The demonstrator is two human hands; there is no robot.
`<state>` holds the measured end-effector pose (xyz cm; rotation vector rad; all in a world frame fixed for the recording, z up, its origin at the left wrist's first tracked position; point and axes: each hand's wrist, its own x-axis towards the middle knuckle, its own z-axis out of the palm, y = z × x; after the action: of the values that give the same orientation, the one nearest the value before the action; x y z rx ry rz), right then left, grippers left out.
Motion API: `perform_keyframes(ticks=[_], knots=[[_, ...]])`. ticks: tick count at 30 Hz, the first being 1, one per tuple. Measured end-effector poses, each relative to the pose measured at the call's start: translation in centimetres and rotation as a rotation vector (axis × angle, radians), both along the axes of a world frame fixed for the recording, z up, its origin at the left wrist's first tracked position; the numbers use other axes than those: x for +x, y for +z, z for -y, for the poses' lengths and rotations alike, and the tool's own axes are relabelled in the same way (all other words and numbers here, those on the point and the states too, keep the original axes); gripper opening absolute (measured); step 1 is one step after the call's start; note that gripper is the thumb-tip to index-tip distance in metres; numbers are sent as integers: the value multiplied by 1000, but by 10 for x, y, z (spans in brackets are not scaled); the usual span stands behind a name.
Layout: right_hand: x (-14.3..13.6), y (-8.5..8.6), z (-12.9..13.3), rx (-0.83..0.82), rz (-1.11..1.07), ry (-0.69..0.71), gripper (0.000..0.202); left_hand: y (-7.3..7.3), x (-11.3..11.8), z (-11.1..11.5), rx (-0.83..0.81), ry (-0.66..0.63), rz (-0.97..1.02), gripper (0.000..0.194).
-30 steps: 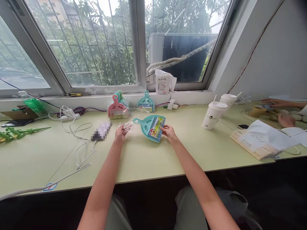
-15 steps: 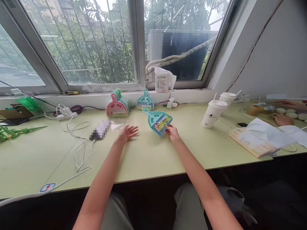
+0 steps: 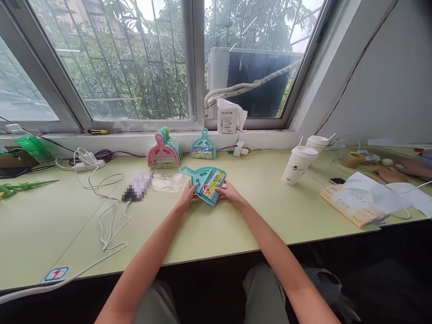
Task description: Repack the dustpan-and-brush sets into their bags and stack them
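"Two bare hands on one object, as far as I can see. What have they got?"

"A turquoise plastic dustpan with a blue-bristled brush and a bright printed label [image 3: 205,183]. It's over the middle of the pale green worktop [image 3: 219,234], handle aimed at ten o'clock, bristles at four."

"And each grip?"

"The left hand [image 3: 186,196] is closed on the dustpan's eight o'clock side, thumb across the front. The right hand [image 3: 232,193] has hold of it between three and four, part of it lying over the label."

"Does the dustpan touch the worktop?"

"I can't tell from here."

"Then make the dustpan the clock's middle, with twelve at the grey-framed window [image 3: 192,58]. What's around it?"

"At nine, near the left hand, a flat, crumpled sheet of clear plastic film [image 3: 168,182]. Between ten and eleven, an upright row of plastic dustpans, pink at the front, green and turquoise behind [image 3: 164,150]. At twelve, one more turquoise dustpan, upright by the wall [image 3: 203,148]."

"And out towards three?"

"Two white lidded cups with straws [image 3: 299,166] just above three, then a beige tissue packet with white sheets showing [image 3: 351,202]. Farther along that side, another person's hands [image 3: 388,175] rest near some pale round things [image 3: 387,162], too small to make out."
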<state>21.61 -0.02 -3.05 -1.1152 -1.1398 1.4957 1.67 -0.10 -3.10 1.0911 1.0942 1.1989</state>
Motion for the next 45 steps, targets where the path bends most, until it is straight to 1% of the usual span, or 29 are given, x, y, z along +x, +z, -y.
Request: perform_keyframes(ticks=[2,3,4,5,7,8,9,10,11,12,13,14,15,17,19,20,22,25,28,32,34,36,38,40,41,43,45], knots=[[5,0,-3,-3,29,-22,41,6,1,4,41,-17,-21,42],[10,-1,-5,-24,29,-41,34,8,1,5,54,-11,-29,41],[16,-1,-8,-47,14,-88,25,8,1,4,60,10,-38,40],[24,-1,-12,-57,-20,-166,17,8,0,3,63,41,-46,39],[42,-1,-19,-31,-134,-426,5,5,-3,-2,75,115,-70,37],[50,-2,-21,1,-198,-555,7,2,-6,-6,86,151,-87,37],[56,-2,-22,6,-236,-640,14,0,-8,-9,101,178,-105,37],[59,-2,-22,0,-240,-654,23,-2,-9,-12,122,192,-124,38],[59,-1,-21,-10,-198,-618,32,-4,-10,-14,147,195,-145,39],[56,0,-18,-8,-105,-555,39,-5,-10,-14,173,188,-166,40],[50,1,-14,29,29,-493,44,-6,-8,-13,198,170,-185,41],[41,2,-9,107,193,-456,46,-6,-6,-12,225,145,-204,42],[31,3,-4,228,370,-448,46,-5,-3,-9,252,113,-223,43],[10,5,6,536,682,-445,37,-3,5,-2,303,39,-253,43],[-6,5,12,787,903,-378,28,-2,13,5,343,-20,-270,43],[-11,5,15,866,984,-335,25,-2,16,8,353,-36,-273,43],[-16,4,17,919,1095,-285,26,-1,19,10,348,-56,-270,43],[-14,4,16,849,1125,-328,35,4,18,12,322,-133,-247,44],[-9,7,13,790,1007,-388,38,13,17,12,323,-208,-224,45],[-1,11,9,801,823,-355,43,22,22,15,312,-241,-276,46],[-1,12,9,837,836,-343,43,24,26,18,337,-193,-363,44],[-4,13,11,888,935,-348,41,23,30,23,387,-85,-480,42],[-12,13,13,935,1040,-364,36,24,33,30,416,53,-578,42],[-19,13,14,955,1071,-394,33,27,34,36,433,134,-638,43],[-22,13,15,956,1052,-411,33,28,35,37,447,138,-655,44],[-24,15,15,953,967,-449,35,31,36,38,484,90,-682,45],[-21,18,17,936,815,-486,36,30,35,33,476,45,-721,43]])
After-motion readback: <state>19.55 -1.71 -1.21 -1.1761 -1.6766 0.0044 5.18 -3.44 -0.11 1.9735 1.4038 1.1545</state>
